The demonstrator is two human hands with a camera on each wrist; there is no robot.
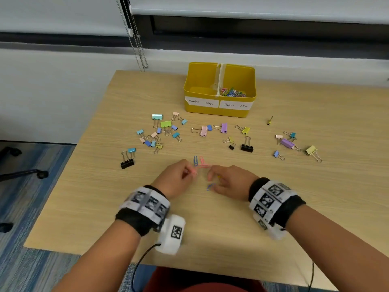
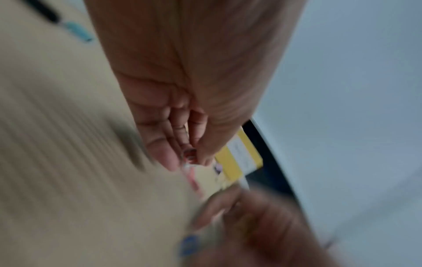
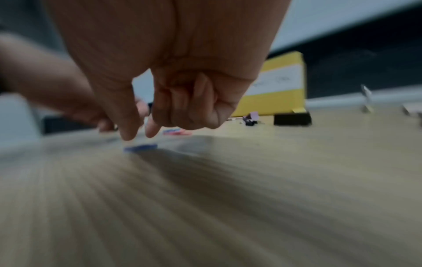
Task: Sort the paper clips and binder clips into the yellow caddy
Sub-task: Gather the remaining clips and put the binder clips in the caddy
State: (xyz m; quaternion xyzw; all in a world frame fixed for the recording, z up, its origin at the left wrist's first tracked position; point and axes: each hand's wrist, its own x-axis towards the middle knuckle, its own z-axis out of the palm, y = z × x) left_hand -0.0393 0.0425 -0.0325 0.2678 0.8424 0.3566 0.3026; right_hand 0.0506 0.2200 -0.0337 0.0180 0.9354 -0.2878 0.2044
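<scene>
Pinching a pink paper clip (image 1: 192, 172), the left hand (image 1: 176, 178) gathers strays while the right hand (image 1: 228, 181), fingers narrowed, reaches for a blue paper clip (image 1: 209, 187) on the surface (image 1: 273, 207), well short of the yellow caddy (image 1: 220, 89), whose right compartment already holds paper clips.

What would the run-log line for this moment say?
stage: gathering paper clips | left hand: pinches pink paper clip | right hand: over blue paper clip | yellow caddy: binder side bare

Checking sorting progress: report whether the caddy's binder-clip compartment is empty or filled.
Empty as far as visible: the binder clips compartment shows bare yellow floor, though its front wall hides the nearest strip.
</scene>
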